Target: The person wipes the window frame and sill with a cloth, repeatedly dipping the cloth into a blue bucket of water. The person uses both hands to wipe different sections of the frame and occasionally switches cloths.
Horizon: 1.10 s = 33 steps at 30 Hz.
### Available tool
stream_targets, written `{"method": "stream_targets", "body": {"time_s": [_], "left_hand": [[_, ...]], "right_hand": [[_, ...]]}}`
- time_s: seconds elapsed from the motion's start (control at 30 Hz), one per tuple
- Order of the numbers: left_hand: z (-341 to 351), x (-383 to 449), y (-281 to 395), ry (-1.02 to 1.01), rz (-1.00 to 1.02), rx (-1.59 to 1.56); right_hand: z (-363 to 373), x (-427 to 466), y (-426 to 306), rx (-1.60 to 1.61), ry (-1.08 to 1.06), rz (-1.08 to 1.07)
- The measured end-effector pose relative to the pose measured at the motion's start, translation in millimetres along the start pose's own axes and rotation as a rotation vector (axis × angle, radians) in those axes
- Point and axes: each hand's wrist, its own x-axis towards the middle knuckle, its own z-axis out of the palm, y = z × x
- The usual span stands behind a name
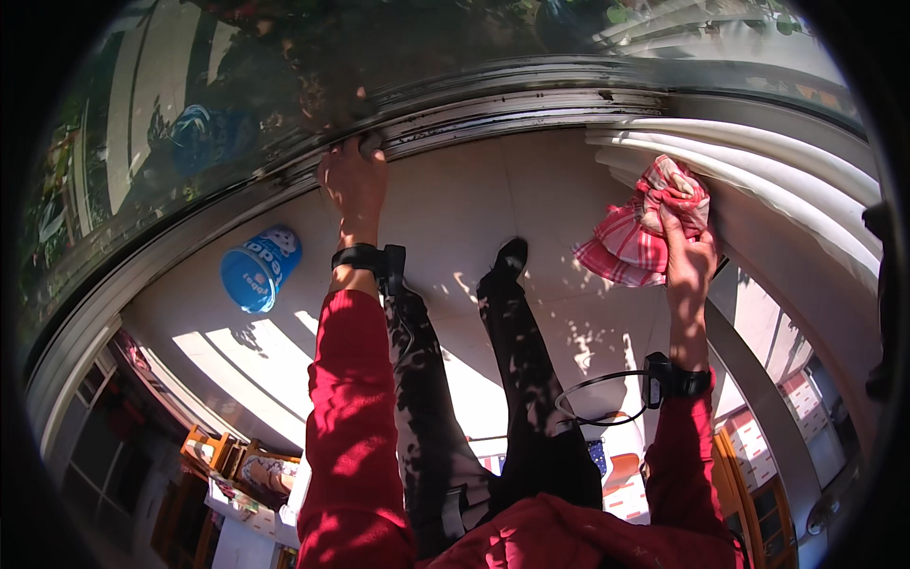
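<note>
My left hand [354,174] reaches to the bottom frame of a sliding glass door [270,92]. Its fingers curl at the metal track [498,107], beside a small dark rounded thing [370,144] that I cannot make out; the fingertips are hidden. In my right hand [689,259] is a bunched red-and-white checked cloth [640,227], pinched under the thumb, with a loose corner hanging to the left. The cloth is up off the floor, in front of the white curtain [768,160]. Dark grime marks the track's grooves.
A blue printed bucket [261,269] is on the tiled floor [455,192], left of my left forearm. My legs in black trousers [519,341] stand between my arms. From the right wrist's black strap a cable [569,391] loops out. Wooden furniture [213,451] is behind me.
</note>
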Motion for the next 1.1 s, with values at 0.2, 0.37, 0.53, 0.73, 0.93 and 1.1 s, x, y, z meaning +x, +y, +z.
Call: {"method": "stream_targets", "body": {"time_s": [0.2, 0.37, 0.53, 0.73, 0.93, 1.1], "left_hand": [[32, -1, 49, 0.01, -0.092, -0.115], [29, -4, 112, -0.037, -0.125, -0.199], [26, -5, 142, -0.003, 0.145, -0.325], [14, -8, 64, -0.069, 0.176, -0.471], [-13, -14, -61, 0.099, -0.011, -0.05], [-7, -4, -99, 0.037, 0.102, 0.272]], "right_hand": [[4, -4, 9, 0.08, 0.023, 0.101], [10, -7, -8, 0.173, 0.035, 0.127], [19, -7, -17, 0.335, 0.084, 0.171], [34, -17, -35, 0.358, -0.026, 0.121], [51, -26, -35, 0.051, -0.081, -0.114], [58, -35, -27, 0.195, -0.066, -0.034]]}}
